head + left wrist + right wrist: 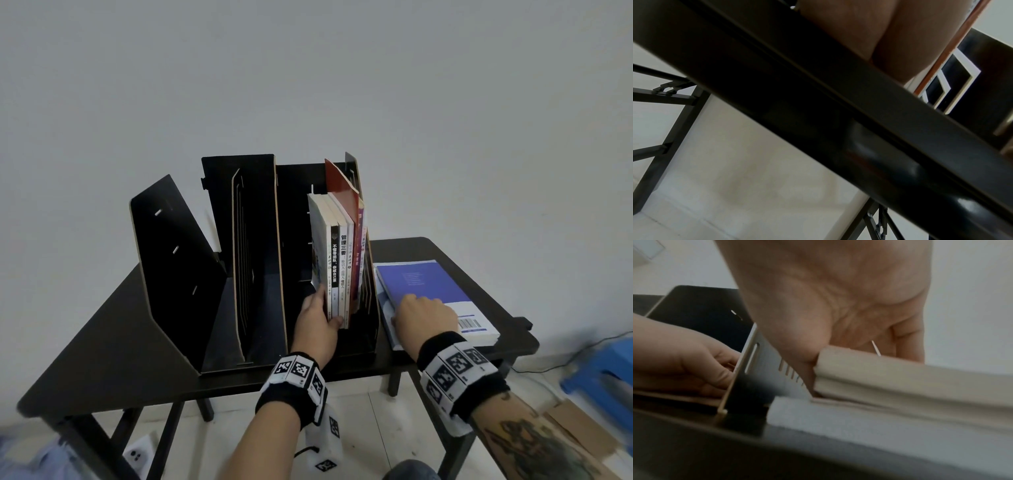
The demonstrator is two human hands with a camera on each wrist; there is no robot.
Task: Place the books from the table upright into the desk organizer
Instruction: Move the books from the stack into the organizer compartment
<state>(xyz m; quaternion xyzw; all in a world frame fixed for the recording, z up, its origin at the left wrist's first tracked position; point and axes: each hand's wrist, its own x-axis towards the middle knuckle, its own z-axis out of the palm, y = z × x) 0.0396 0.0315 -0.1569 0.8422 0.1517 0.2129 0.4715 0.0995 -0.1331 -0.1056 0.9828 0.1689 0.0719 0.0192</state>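
A black desk organizer [253, 240] stands on the black table [120, 342]. Several books [342, 260] stand upright in its rightmost compartment. My left hand [327, 308] grips their lower ends, thumb on the spines and fingers on the left cover. To the right, a blue book [421, 284] lies flat on another book [387, 315]. My right hand [411, 308] holds the blue book at its near left corner. In the right wrist view the thumb [809, 378] tucks under the blue book's page edge [900, 378], fingers on top. The left wrist view shows only my palm [859, 24] and the table edge [838, 129].
The organizer's left and middle compartments [219, 325] hold nothing. The table's right edge is close behind the flat books. On the floor are a blue stool [609, 366], a piece of cardboard [575, 428] and a power strip [137, 454]. A plain wall stands behind.
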